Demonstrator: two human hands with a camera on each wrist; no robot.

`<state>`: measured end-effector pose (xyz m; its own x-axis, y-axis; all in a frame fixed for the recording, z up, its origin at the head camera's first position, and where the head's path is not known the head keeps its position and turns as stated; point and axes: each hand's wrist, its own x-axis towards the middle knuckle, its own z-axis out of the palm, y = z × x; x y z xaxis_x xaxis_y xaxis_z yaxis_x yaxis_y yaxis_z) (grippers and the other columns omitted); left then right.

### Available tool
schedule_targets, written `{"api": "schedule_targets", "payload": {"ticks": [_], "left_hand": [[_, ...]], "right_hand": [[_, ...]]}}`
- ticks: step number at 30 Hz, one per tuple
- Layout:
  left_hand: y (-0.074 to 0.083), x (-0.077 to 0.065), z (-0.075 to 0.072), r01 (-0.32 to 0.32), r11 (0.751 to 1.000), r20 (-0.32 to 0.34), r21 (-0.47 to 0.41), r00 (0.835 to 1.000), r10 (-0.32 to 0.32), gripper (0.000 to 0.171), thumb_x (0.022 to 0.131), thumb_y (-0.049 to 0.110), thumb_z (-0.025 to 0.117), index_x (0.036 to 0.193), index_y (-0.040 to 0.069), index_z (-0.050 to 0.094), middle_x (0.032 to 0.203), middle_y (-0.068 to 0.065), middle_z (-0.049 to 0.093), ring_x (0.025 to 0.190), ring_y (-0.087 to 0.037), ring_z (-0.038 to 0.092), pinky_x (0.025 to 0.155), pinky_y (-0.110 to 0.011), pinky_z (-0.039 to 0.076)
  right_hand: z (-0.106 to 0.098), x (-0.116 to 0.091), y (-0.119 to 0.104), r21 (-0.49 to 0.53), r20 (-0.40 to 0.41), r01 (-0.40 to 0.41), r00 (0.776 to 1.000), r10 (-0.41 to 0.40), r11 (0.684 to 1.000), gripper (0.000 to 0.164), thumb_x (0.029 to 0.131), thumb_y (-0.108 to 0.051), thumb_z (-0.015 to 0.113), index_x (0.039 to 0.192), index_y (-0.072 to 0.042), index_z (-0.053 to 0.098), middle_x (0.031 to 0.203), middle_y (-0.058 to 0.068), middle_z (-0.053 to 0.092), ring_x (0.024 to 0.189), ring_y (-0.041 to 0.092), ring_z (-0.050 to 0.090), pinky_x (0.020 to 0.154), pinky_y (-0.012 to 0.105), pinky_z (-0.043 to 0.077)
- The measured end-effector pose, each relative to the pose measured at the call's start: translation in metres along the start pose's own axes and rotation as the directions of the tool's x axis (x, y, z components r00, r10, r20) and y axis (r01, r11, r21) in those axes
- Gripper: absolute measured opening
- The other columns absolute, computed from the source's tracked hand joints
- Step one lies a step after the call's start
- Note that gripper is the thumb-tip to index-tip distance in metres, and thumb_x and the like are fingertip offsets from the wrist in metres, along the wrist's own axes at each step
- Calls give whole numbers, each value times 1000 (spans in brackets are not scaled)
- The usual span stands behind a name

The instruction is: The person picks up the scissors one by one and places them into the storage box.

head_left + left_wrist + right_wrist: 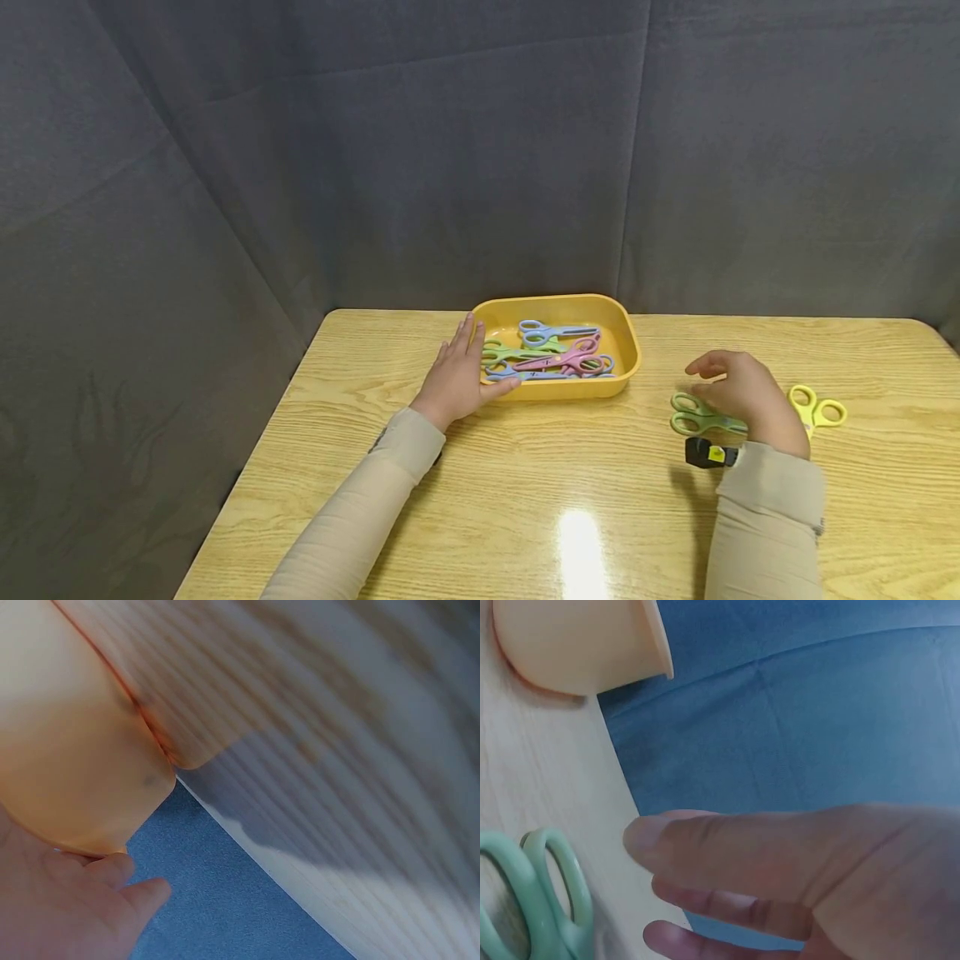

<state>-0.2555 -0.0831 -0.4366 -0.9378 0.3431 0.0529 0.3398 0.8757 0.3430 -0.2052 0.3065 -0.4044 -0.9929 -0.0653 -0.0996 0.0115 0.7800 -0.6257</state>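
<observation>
A yellow plastic tray (627, 385) stands near the table's back edge with several scissors inside. On top lie blue scissors (558, 333) and pink scissors (570, 359). My left hand (459, 375) rests against the tray's left end, fingers extended along the rim; the left wrist view shows its fingertips touching the wall. Above the table to the right, my right hand (738, 392) hovers with loosely bent fingers that hold nothing. Beneath it lie green scissors (690, 414), their handles pointing left and their blades partly hidden. Yellow scissors (813, 410) lie just right of the wrist, partly covered by it.
A light wooden table (510, 492) carries everything. Behind it and along the left side hangs a dark grey-blue cloth (480, 167). Light glares off the table (581, 550) near the front.
</observation>
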Motion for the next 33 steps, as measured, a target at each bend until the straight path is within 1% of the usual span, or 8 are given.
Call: {"api": "schedule_targets", "payload": {"ticks": [3,7,9,12,15,18,25,33], "left_hand": [[0,0,0,4,1000,1,-1,1000,-4,112,89,73,58,162,3,10,170,-14,-2,156,-28,0,124,-51,12],[-1,0,1,5,1000,1,1,1000,-5,112,89,73,58,162,3,10,170,-14,-2,156,-29,2,124,-51,12],[-1,1,1,3,1000,-2,3,1000,-3,112,89,73,58,162,2,11,170,-14,-2,156,-30,3,123,-51,12],[-1,1,1,-1,1000,-4,-1,1000,1,112,89,72,58,162,2,11,170,-15,-2,156,-31,4,123,-51,13],[-1,2,1,-4,1000,-3,-2,1000,4,111,90,72,58,162,2,11,170,-15,-2,156,-32,4,123,-51,13],[0,1,1,-4,1000,0,-2,1000,4,111,90,72,58,162,2,11,170,-15,-2,156,-31,3,123,-51,13],[1,0,-1,7,1000,4,-4,1000,-7,111,90,72,59,162,3,10,170,-14,-3,157,-30,3,124,-50,12],[1,0,0,1,1000,-1,4,1000,-1,111,90,72,58,162,3,10,170,-15,-2,156,-31,5,123,-51,13]], "right_hand": [[0,0,5,13,35,-3,999,2,1000,30,91,-15,72,114,4,68,126,38,59,111,53,58,85,57,50],[0,1,10,41,107,-7,994,3,999,28,88,-9,73,111,7,67,122,38,60,110,51,58,85,56,49],[0,2,12,55,140,-16,990,8,998,30,86,-8,74,111,7,67,119,36,61,108,48,58,84,53,50],[2,2,13,82,179,-31,984,16,996,33,82,-6,76,111,8,67,113,30,63,99,39,59,78,45,51],[4,2,13,111,193,-41,981,19,993,35,78,-4,79,109,7,68,104,21,65,89,28,57,71,38,50],[6,2,13,130,204,-55,979,28,990,33,77,-3,80,107,7,68,99,16,63,83,24,53,68,36,49],[8,2,12,119,205,-73,978,47,990,30,79,-3,78,106,6,68,98,14,60,82,25,51,66,36,47],[10,5,14,110,220,-71,975,45,991,29,77,-1,78,103,5,65,89,8,54,79,23,47,65,34,41]]}}
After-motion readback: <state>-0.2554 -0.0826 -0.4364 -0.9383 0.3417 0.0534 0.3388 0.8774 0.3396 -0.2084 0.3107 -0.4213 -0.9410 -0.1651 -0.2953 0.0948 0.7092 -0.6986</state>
